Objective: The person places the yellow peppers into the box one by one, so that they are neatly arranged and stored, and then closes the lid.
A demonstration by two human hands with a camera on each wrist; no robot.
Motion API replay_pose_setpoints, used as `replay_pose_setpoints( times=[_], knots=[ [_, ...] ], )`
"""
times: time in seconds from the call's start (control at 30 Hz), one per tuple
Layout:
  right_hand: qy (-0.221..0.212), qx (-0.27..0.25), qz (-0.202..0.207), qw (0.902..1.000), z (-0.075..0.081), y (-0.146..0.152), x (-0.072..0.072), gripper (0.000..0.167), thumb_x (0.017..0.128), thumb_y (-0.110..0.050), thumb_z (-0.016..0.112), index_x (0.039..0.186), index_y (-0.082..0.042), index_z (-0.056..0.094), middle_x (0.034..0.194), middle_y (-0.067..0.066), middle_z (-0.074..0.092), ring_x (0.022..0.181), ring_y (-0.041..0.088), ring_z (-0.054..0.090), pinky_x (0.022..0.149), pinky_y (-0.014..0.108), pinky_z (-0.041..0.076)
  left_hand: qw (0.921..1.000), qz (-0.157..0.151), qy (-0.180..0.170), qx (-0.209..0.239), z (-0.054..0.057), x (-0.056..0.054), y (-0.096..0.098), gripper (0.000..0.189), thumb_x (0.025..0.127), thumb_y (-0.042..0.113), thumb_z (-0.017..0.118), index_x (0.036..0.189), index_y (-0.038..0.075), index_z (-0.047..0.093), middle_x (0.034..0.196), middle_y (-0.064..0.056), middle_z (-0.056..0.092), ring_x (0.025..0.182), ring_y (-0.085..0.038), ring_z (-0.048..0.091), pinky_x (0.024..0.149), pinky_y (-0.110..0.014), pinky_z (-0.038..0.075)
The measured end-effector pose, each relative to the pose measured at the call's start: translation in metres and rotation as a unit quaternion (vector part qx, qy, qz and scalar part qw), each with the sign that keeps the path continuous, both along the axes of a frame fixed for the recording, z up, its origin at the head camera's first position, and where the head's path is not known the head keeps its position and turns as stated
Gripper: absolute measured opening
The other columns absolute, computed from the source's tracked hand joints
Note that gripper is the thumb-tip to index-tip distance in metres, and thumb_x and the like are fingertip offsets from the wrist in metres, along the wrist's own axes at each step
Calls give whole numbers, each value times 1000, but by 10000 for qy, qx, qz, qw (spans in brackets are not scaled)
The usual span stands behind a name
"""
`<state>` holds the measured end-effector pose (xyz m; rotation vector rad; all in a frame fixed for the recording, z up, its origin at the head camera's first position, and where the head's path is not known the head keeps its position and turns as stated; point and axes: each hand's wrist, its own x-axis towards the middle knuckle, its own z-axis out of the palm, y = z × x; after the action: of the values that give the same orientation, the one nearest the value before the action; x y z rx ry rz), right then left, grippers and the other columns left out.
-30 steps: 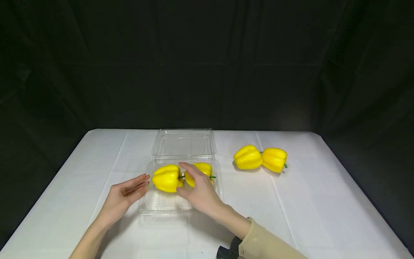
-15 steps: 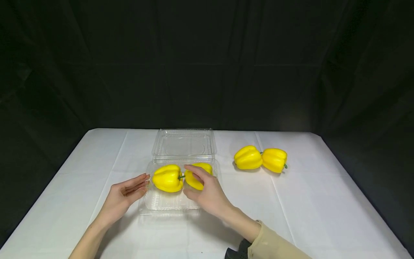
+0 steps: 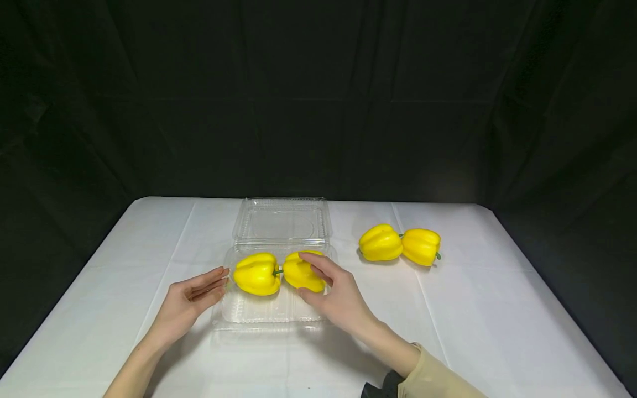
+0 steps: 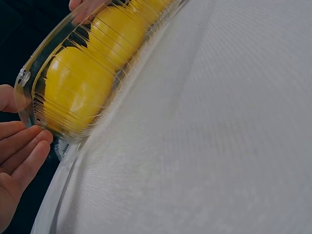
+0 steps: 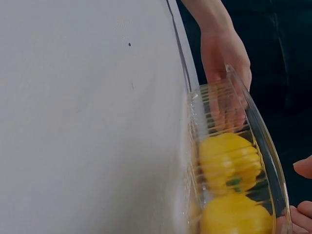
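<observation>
A clear plastic clamshell container (image 3: pixel 259 314) lies with its lid folded back on the white table. Inside are two yellow bell peppers: a left one (image 3: pixel 256 275) and a right one (image 3: pixel 301 272), their stems pointing right. With fairly straight fingers, my left hand (image 3: pixel 186 303) touches the container's left side; the left wrist view shows the fingertips (image 4: pixel 41 135) against its ribbed wall. My right hand (image 3: pixel 340 293) is spread around the right pepper, fingers over its far side and thumb at its near side. Whether they touch it, I cannot tell.
Two more yellow bell peppers, one left (image 3: pixel 380 242) and one right (image 3: pixel 421 246), lie close together on the table to the container's right. The lid (image 3: pixel 282 218) lies flat behind the base. Black cloth (image 3: pixel 318 99) hangs beyond the table.
My right hand has moved right, from between the two peppers in the container to around the right one. The peppers, container and left hand stay practically where they were.
</observation>
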<state>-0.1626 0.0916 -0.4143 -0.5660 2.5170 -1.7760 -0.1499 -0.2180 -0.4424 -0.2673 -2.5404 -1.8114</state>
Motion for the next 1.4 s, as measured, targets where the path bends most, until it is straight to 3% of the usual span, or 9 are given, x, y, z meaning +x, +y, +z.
replay_pose_setpoints(
  times=[0.7,1.23,1.4],
  knots=[
    [139,-128,-111,9998,2,34,-1,59,85,3,74,140,-8,55,146,7,54,136,32,50,113,29,40,10000,4,-11,-14,-1,-1,2,51,95,18,70,140,-1,56,136,-12,63,115,-4,64,91,-15,52],
    [73,182,-683,9975,2,68,-7,56,88,-9,76,140,-13,56,146,3,54,136,32,50,112,34,42,10000,27,-70,-31,0,-1,3,50,95,18,70,140,0,56,137,-12,62,114,-4,64,91,-14,52],
    [93,206,-783,9967,2,79,-8,56,88,-8,76,140,-12,56,146,2,55,137,29,50,111,30,42,9999,40,-119,2,0,0,3,51,95,18,70,140,0,55,137,-12,62,114,-3,64,91,-14,52]
  ],
)
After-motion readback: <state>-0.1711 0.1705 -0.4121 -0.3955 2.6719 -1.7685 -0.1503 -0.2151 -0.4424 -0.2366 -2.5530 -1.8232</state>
